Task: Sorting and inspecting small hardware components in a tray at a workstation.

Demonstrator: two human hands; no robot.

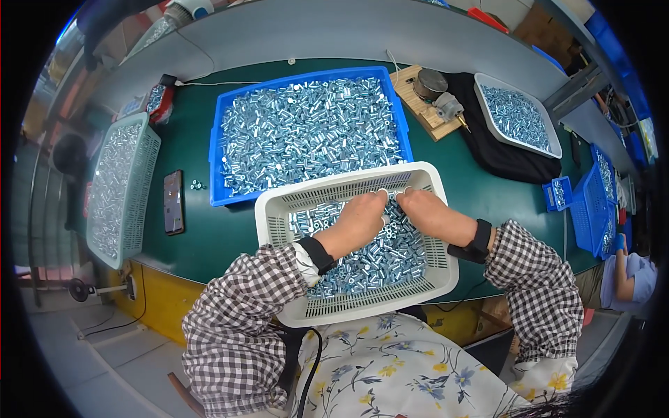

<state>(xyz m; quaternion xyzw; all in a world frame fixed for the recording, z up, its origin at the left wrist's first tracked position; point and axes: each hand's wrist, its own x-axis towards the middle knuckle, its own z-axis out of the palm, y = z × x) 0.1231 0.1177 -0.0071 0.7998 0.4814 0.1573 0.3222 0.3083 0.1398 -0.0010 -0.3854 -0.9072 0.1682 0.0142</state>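
A white slotted basket (446, 275), tilted toward me, holds many small silvery metal sleeves (369, 268) that look like rivet nuts. Over its far half, my left hand (355, 221) and my right hand (423, 211) are close together, fingers curled and thumbs toward each other. Both are closed in a pinch; whatever lies between the fingertips is hidden or too small to make out. Behind the basket, its far rim against the near edge, a large blue tray (217, 150) is filled with the same kind of sleeves.
On the green table (198, 240) lie a phone (173, 202) and a few loose sleeves (198, 185). A pale green basket (143, 202) of clear-bagged parts stands left. At right are a wooden board (421, 111) with a small motor, a white tray (550, 145), blue bins (589, 209) and another person (624, 275).
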